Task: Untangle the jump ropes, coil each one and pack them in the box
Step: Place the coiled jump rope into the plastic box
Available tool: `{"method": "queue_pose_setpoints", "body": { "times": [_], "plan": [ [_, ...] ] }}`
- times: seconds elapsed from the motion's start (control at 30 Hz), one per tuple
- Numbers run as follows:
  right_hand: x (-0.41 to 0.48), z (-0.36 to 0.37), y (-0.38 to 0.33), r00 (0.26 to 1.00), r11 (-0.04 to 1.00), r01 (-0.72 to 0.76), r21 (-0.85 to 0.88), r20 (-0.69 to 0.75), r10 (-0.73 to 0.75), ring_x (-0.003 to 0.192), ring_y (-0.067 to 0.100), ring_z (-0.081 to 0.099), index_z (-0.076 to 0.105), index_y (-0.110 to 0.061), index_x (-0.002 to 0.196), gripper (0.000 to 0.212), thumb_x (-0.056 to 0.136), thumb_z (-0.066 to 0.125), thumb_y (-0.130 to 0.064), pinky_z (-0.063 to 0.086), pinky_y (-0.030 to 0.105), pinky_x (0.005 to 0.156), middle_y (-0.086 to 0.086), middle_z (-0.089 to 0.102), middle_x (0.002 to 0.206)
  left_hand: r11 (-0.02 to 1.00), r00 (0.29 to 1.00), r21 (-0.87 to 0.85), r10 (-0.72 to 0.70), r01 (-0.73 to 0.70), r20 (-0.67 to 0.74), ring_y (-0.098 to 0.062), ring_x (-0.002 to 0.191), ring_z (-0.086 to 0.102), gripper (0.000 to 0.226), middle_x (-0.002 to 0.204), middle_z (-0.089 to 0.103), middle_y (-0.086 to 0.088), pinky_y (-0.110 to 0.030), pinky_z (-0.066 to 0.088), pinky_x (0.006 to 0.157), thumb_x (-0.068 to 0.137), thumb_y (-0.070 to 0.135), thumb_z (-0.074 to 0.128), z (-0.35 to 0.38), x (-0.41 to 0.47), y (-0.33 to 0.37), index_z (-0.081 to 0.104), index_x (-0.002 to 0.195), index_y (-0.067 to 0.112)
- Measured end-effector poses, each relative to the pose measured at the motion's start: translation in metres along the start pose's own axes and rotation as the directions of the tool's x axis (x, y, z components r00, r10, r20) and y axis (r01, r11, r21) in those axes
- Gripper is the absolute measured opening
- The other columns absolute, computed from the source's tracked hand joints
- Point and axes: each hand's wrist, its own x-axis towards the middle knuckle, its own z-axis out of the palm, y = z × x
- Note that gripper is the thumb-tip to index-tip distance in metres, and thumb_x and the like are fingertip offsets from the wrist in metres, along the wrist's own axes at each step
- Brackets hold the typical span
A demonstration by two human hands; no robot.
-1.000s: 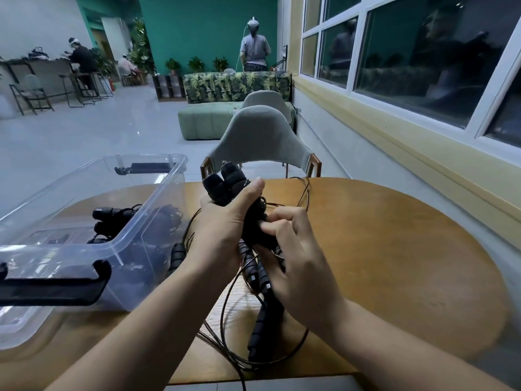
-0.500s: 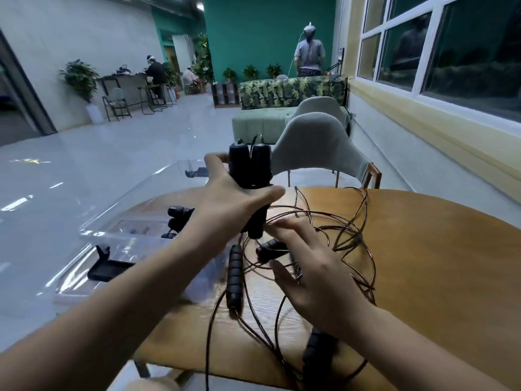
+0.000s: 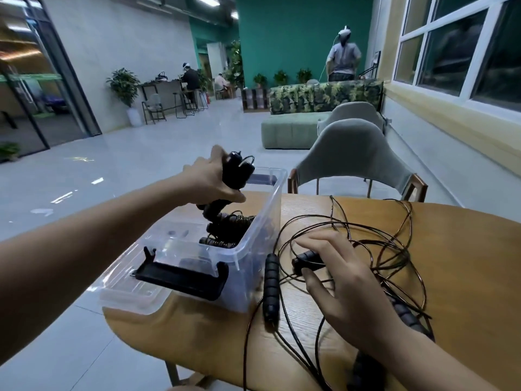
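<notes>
Head view: my left hand (image 3: 208, 182) is clamped round a coiled jump rope (image 3: 236, 172), both black grips bunched in the fist, held just above the far end of the clear box (image 3: 272, 204). More coiled ropes (image 3: 228, 230) lie inside against its right wall. The box sits at the table's (image 3: 465, 263) left edge, its near left corner past the rim, with a black latch (image 3: 183, 277) on the near end. My right hand (image 3: 346, 275) lies flat with fingers spread over a black handle (image 3: 306, 259) in the tangled ropes (image 3: 394, 249). Another handle (image 3: 271, 286) lies just beside the box wall. Loops reach toward the far edge, near the grey chair (image 3: 352, 153); bare wood shows to the right.
</notes>
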Motion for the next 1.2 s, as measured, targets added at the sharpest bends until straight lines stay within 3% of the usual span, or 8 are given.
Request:
{"method": "queue_pose_setpoints", "body": {
  "times": [0.13, 0.33, 0.57, 0.67, 0.77, 0.9, 1.07, 1.2],
  "plan": [
    [0.000, 0.006, 0.004, 1.000, 1.000, -0.004, -0.001, 0.025, 0.004, 0.129, 0.017, 0.056, 0.061, -0.018, 0.140, 0.046, 0.096, 0.072, -0.008, 0.051, 0.040, 0.103, -0.008, 0.056, 0.135, 0.941, 0.984, 0.304, 0.108, -0.147, 0.143, -0.033, 0.108, 0.048, 0.091, 0.113, 0.055, -0.009, -0.045, 0.045, 0.094, 0.068, 0.054, 0.093, 0.015, 0.035, 0.000, 0.034, 0.130, 0.024],
    [-0.003, 0.004, 0.011, 0.999, 0.999, -0.031, -0.035, 0.042, 0.033, 0.129, 0.016, 0.055, 0.060, -0.020, 0.142, 0.048, 0.096, 0.072, -0.011, 0.052, 0.039, 0.103, -0.010, 0.056, 0.136, 0.872, 0.921, 0.391, 0.148, -0.294, 0.361, -0.031, 0.109, 0.052, 0.087, 0.124, 0.053, -0.002, -0.047, 0.050, 0.095, 0.071, 0.033, 0.095, 0.034, 0.067, -0.001, 0.036, 0.134, 0.023],
    [-0.003, 0.005, 0.014, 0.998, 0.998, -0.046, -0.031, 0.051, 0.047, 0.124, 0.016, 0.057, 0.061, -0.022, 0.139, 0.044, 0.096, 0.067, -0.017, 0.052, 0.040, 0.099, -0.013, 0.057, 0.131, 0.961, 0.883, 0.183, 0.102, -0.207, 0.459, -0.034, 0.105, 0.060, 0.058, 0.116, 0.051, -0.003, -0.049, 0.060, 0.080, 0.076, 0.009, 0.077, 0.057, 0.079, -0.004, 0.040, 0.116, 0.027],
    [-0.004, 0.007, 0.013, 0.997, 0.998, -0.055, -0.020, 0.048, 0.056, 0.123, 0.014, 0.058, 0.062, -0.023, 0.138, 0.043, 0.096, 0.067, -0.018, 0.053, 0.039, 0.097, -0.015, 0.057, 0.130, 0.988, 0.905, 0.085, 0.085, -0.132, 0.416, -0.013, 0.100, 0.056, 0.049, 0.109, 0.050, 0.006, -0.036, 0.053, 0.078, 0.080, 0.011, 0.070, 0.078, 0.084, -0.008, 0.039, 0.113, 0.028],
    [-0.005, 0.008, 0.012, 0.997, 0.998, -0.060, -0.023, 0.051, 0.061, 0.122, 0.016, 0.058, 0.061, -0.022, 0.139, 0.044, 0.096, 0.067, -0.017, 0.053, 0.038, 0.097, -0.014, 0.057, 0.131, 0.992, 0.910, 0.079, 0.056, -0.097, 0.411, -0.017, 0.121, 0.047, 0.056, 0.127, 0.044, 0.005, -0.030, 0.039, 0.096, 0.089, 0.019, 0.068, 0.088, 0.086, -0.012, 0.039, 0.135, 0.029],
    [-0.004, 0.006, 0.009, 0.996, 0.997, -0.069, -0.018, 0.060, 0.070, 0.123, 0.016, 0.058, 0.061, -0.023, 0.139, 0.044, 0.096, 0.067, -0.017, 0.052, 0.036, 0.098, -0.014, 0.056, 0.131, 0.950, 0.913, 0.264, 0.046, -0.165, 0.405, -0.027, 0.155, 0.022, 0.070, 0.165, 0.024, -0.003, -0.046, 0.022, 0.126, 0.102, 0.032, 0.052, 0.086, 0.080, -0.016, 0.020, 0.164, 0.023],
    [-0.006, 0.004, 0.010, 0.994, 0.997, -0.083, -0.004, 0.073, 0.084, 0.124, 0.014, 0.058, 0.062, -0.024, 0.137, 0.041, 0.097, 0.067, -0.020, 0.051, 0.034, 0.099, -0.016, 0.056, 0.130, 0.917, 0.889, 0.325, 0.066, -0.233, 0.453, -0.024, 0.162, 0.011, 0.075, 0.177, -0.009, 0.002, -0.035, 0.011, 0.129, 0.110, 0.021, 0.038, 0.079, 0.072, -0.023, -0.008, 0.169, 0.019],
    [-0.006, 0.002, 0.010, 0.990, 0.994, -0.106, 0.000, 0.092, 0.106, 0.125, 0.013, 0.058, 0.063, -0.025, 0.135, 0.038, 0.098, 0.065, -0.023, 0.050, 0.031, 0.100, -0.018, 0.056, 0.129, 0.894, 0.919, 0.358, 0.126, -0.268, 0.374, -0.035, 0.143, 0.046, 0.058, 0.166, 0.037, -0.013, -0.038, 0.037, 0.114, 0.112, 0.028, 0.047, 0.071, 0.071, -0.022, 0.026, 0.166, 0.021]
  ]
}}
